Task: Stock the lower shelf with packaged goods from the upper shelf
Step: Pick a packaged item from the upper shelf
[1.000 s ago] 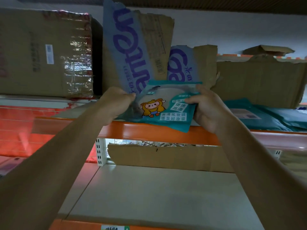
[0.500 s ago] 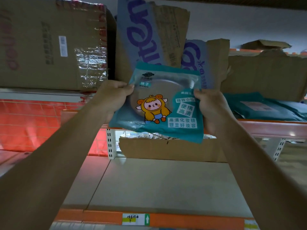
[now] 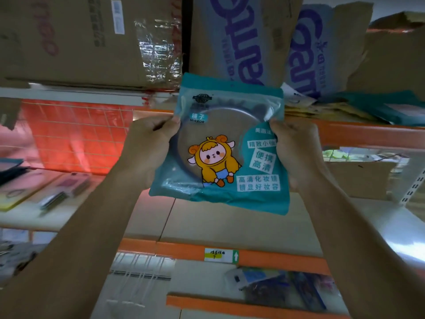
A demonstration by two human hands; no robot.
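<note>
A teal mirror packet (image 3: 220, 146) with a yellow cartoon sheep and a round mirror inside hangs upright in the air in front of the shelves. My left hand (image 3: 151, 148) grips its left edge and my right hand (image 3: 296, 150) grips its right edge. Behind it runs the orange-edged upper shelf (image 3: 368, 134), where more teal packets (image 3: 391, 109) lie at the right. Below the packet lies the pale lower shelf (image 3: 230, 229) with an orange front rail.
Big cardboard boxes (image 3: 80, 38) and torn blue-printed cartons (image 3: 241, 38) stand on the upper shelf. A brown box (image 3: 361, 178) sits at the back right of the lower shelf. Flat packs (image 3: 57, 192) lie on the left bay, other packaged goods (image 3: 282, 291) on a shelf underneath.
Both hands have pulled the mirror packet off the upper shelf, tipped it upright and lowered it toward me. My view has dropped, showing more of the lower shelves.
</note>
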